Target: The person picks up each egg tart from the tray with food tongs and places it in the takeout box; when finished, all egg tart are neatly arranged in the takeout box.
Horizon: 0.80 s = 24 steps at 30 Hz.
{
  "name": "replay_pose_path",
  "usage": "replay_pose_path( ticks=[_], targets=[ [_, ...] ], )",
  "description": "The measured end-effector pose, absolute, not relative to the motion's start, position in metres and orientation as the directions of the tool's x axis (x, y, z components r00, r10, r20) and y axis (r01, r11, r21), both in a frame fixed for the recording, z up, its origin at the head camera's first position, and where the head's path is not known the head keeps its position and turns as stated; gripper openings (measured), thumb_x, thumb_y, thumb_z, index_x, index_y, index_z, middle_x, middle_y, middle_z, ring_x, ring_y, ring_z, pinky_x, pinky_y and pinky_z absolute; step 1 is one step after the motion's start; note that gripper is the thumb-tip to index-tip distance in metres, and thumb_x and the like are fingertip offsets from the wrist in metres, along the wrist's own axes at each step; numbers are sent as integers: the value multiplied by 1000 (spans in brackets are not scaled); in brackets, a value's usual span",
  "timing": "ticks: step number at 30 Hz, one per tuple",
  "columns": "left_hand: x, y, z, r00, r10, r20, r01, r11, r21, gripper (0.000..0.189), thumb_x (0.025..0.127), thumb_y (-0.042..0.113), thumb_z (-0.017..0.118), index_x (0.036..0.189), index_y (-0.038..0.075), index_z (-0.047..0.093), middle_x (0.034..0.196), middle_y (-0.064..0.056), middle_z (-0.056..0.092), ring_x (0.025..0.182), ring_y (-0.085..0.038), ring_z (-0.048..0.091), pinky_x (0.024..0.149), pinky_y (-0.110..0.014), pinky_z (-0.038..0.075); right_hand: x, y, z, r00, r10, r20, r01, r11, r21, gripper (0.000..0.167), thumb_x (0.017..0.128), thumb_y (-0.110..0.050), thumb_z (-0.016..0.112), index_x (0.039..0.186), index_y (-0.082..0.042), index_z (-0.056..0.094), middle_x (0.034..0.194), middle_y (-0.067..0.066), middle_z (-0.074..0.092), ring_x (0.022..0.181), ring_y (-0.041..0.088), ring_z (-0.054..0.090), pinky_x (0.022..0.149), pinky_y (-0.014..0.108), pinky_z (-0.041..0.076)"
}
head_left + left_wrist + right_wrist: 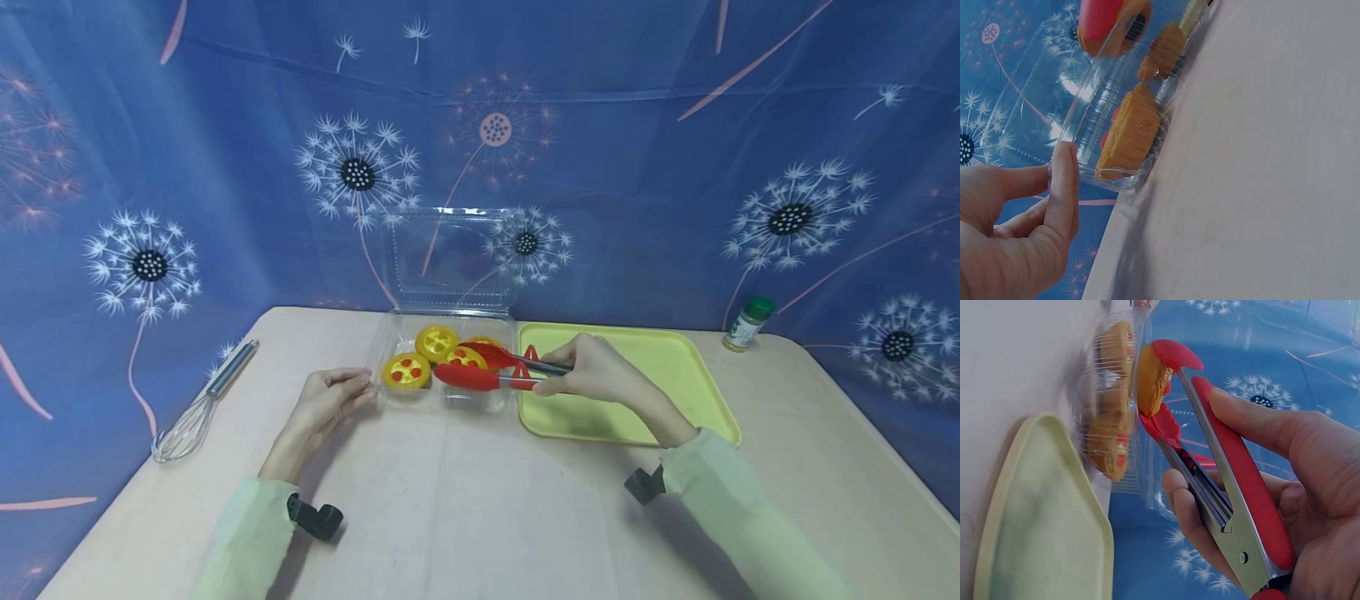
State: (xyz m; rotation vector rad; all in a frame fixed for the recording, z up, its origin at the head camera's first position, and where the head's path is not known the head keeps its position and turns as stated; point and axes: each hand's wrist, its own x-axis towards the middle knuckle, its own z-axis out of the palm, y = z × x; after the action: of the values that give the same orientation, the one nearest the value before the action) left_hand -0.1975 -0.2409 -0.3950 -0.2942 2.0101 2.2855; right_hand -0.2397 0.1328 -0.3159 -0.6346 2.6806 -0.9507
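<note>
Pale-green sleeves [251, 533] cross the lower edge; the left hand [326, 404] pinches the clear box [504, 400], centre, probably to steady it, while the right hand [603, 371] grips red tongs [468, 378] around a yellow tart [1150, 384] (held over the box).

Whisk: to your left you have a metal whisk [217, 388] lying along the table's edge, its handle pointing away from you and its wire loops nearer you.
Jar: at your far right stands a small jar [743, 332] with a green cap [761, 308]; the print on its label is too small for you to read.
Tabletop: you have a pale surface [480, 508] in front of you.
Backdrop: beyond it you face a blue cloth [637, 208], creased across, printed with white and pink dandelions [357, 174].
</note>
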Motion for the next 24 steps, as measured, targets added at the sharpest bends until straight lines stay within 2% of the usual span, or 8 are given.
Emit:
replay_pose_path(
  ticks=[3, 6, 12, 16, 19, 22, 24],
  targets=[
    [-198, -241, -395, -978, -62, -199, -189, -136, 972, 46, 100, 1, 52, 137, -21, 36, 106, -16, 59, 83, -6, 67, 86, -18, 59, -244, 129, -318, -879, -467, -94, -301, 698, -650, 34, 77, -27, 83, 105, -9, 77, 71, -3, 68, 55, 12, 31, 48, 22, 25],
    [-197, -242, -394, -979, -58, -196, -186, -142, 972, 46, 100, 1, 51, 137, -21, 36, 105, -15, 58, 83, -7, 67, 87, -18, 58, -247, 127, -319, -875, -469, -117, -287, 699, -655, 36, 77, -26, 83, 107, -8, 77, 85, 0, 74, 58, 13, 33, 50, 23, 29],
    [-197, -242, -393, -980, -57, -190, -182, -130, 975, 46, 100, 1, 51, 137, -21, 36, 108, -16, 58, 85, -7, 67, 87, -19, 58, -253, 123, -318, -863, -494, -111, -322, 704, -633, 41, 77, -26, 83, 110, -3, 75, 97, 9, 74, 58, 12, 36, 52, 23, 33],
    [-198, -243, -393, -980, -58, -193, -185, -125, 975, 46, 100, 1, 51, 137, -21, 36, 105, -14, 58, 86, -7, 66, 88, -19, 58, -253, 119, -316, -859, -503, -96, -347, 710, -613, 42, 76, -23, 84, 110, -1, 74, 84, 6, 74, 54, 11, 33, 49, 22, 30],
    [-199, -243, -394, -978, -61, -201, -194, -114, 974, 46, 100, 2, 51, 137, -20, 37, 104, -12, 58, 85, -6, 66, 88, -19, 58, -252, 116, -314, -853, -516, -79, -379, 716, -587, 29, 76, -21, 83, 99, -4, 78, 62, -3, 61, 51, 10, 28, 47, 21, 24],
    [-199, -242, -395, -975, -70, -210, -202, -107, 973, 44, 100, 2, 51, 137, -19, 39, 105, -13, 57, 84, -5, 66, 88, -19, 58, -252, 111, -312, -847, -528, -63, -408, 722, -559, 16, 76, -20, 83, 86, -9, 78, 55, -8, 51, 50, 9, 25, 47, 20, 19],
    [-199, -242, -395, -975, -68, -210, -202, -111, 973, 44, 100, 2, 51, 137, -19, 38, 107, -14, 57, 84, -5, 66, 89, -19, 58, -251, 108, -311, -842, -536, -63, -423, 728, -539, 14, 76, -21, 83, 84, -11, 78, 53, -9, 49, 49, 9, 23, 46, 21, 17]
  ],
)
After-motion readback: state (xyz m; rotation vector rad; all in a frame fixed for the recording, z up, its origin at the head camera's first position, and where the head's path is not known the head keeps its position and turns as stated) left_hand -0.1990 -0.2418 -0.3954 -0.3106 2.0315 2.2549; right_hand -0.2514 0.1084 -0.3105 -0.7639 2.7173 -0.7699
